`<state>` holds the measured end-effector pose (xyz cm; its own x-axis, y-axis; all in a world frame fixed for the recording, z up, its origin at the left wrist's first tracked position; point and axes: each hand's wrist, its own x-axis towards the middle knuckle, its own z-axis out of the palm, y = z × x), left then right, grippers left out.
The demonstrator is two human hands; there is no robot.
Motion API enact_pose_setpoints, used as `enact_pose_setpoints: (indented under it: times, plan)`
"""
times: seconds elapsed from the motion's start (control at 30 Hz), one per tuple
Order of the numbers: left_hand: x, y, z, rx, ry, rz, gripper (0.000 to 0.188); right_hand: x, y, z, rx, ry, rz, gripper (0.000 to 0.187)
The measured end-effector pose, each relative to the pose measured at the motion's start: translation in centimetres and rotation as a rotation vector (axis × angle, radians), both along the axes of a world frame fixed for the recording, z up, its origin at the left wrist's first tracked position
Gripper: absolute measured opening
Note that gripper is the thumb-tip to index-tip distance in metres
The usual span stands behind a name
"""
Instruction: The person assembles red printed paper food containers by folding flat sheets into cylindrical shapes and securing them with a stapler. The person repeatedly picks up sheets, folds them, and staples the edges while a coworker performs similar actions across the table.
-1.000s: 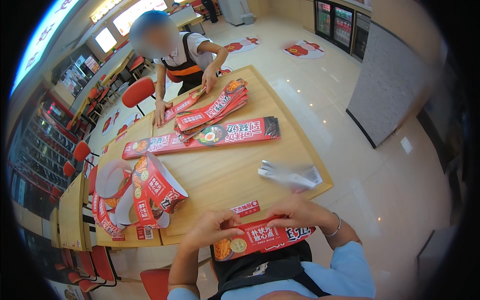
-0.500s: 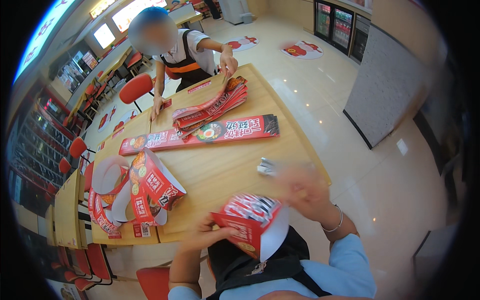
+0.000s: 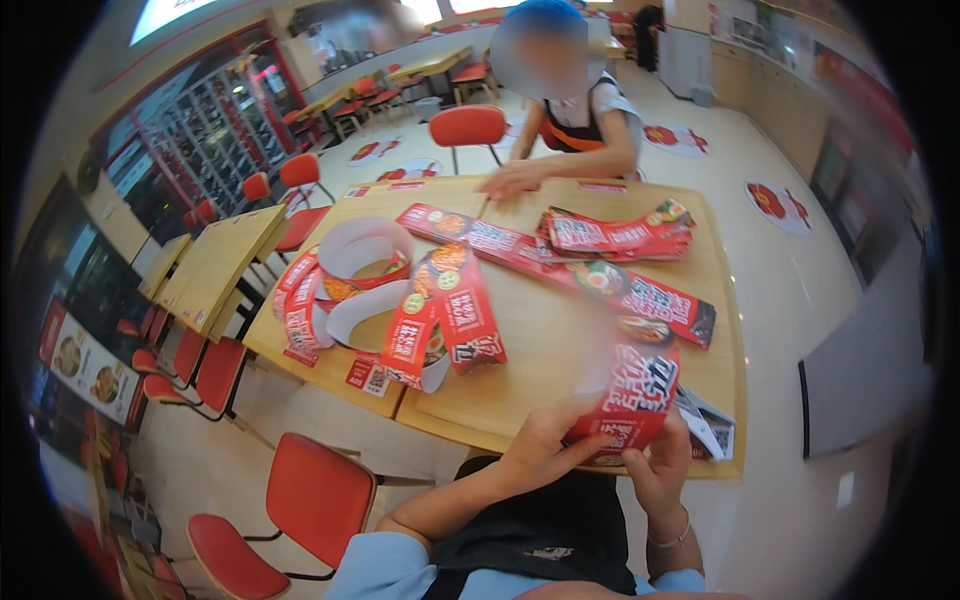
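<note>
A red printed paper band (image 3: pixel 640 395), curved with its pale inner side partly showing, is held up close to the table's near edge. My left hand (image 3: pixel 550 440) grips its lower left part, thumb across the printed face. My right hand (image 3: pixel 660 470) pinches its lower right edge. Left of my hands, several similar paper bands closed into loops (image 3: pixel 475 310) lean together on the wooden table (image 3: pixel 540 375). A long flat stack of red printed strips (image 3: pixel 530 250) lies across the table, and a bent pile of more strips (image 3: pixel 620 235) lies at its far side.
A small white and grey object (image 3: pixel 710 425) lies at the near right corner, partly behind the band. Across the table sits a person in a blue cap, a hand (image 3: pixel 515 180) by the strips. Red chairs (image 3: pixel 320 490) stand at the near left; another table (image 3: pixel 220 265) is beyond.
My view has swung left. The paper band has turned in my hands, and my right hand, earlier apart from it, now grips its edge. The person opposite no longer holds the bent pile.
</note>
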<state>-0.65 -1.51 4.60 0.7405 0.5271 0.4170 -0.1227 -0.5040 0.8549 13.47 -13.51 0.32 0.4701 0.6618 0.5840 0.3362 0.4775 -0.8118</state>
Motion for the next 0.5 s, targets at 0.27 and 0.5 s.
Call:
enact_pose_setpoints:
  times: [0.27,0.5]
  plan:
    - [1.3,-0.5,-2.6,-0.402,-0.123,-0.058,0.049,-0.7,2.6,1.6,-0.026,0.096,-0.15,0.011]
    - [2.2,0.3,-1.8,-0.95,-0.276,-0.187,0.04,-0.3,3.3,1.3,-0.059,0.011,-0.211,0.012]
